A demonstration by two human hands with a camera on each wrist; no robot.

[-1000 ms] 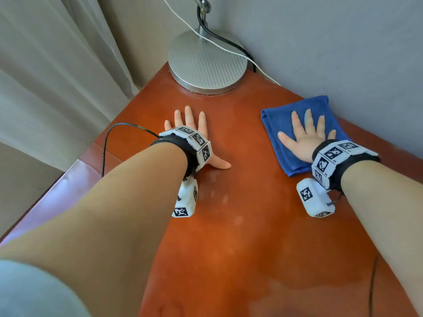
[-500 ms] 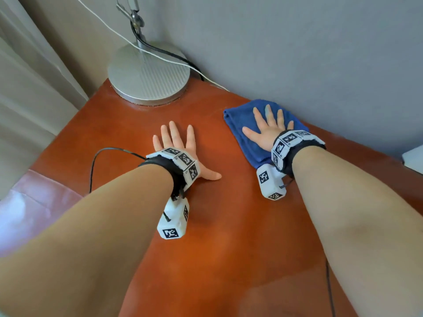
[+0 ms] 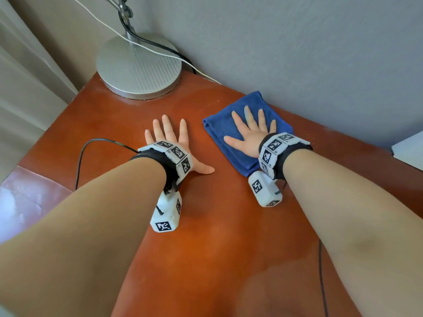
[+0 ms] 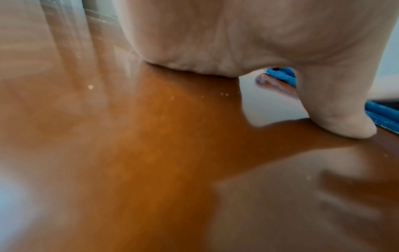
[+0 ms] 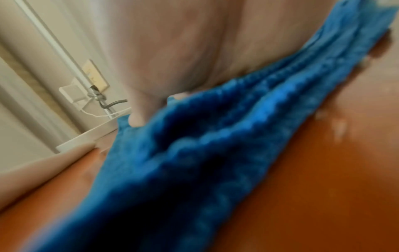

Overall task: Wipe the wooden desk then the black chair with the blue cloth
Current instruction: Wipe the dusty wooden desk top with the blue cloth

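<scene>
A folded blue cloth (image 3: 219, 128) lies on the reddish wooden desk (image 3: 217, 236), close to the grey wall. My right hand (image 3: 250, 131) presses flat on the cloth with fingers spread and straight. To its left, my left hand (image 3: 170, 137) rests flat on the bare desk, fingers straight, thumb out to the right. In the right wrist view the cloth (image 5: 194, 162) fills the middle beneath my palm. The left wrist view shows my thumb on the desk (image 4: 129, 153) and a strip of the cloth (image 4: 282, 76) beyond it. No black chair is in view.
A round metal lamp base (image 3: 139, 67) with black and white cables stands at the desk's far left corner. A curtain (image 3: 27, 88) hangs to the left. A white object (image 3: 409, 152) sits at the right edge. A black cable (image 3: 80, 161) loops off the desk's left side.
My right hand has slid the cloth leftward along the wall, nearer the lamp base and my left hand. The left hand has stayed flat on the desk.
</scene>
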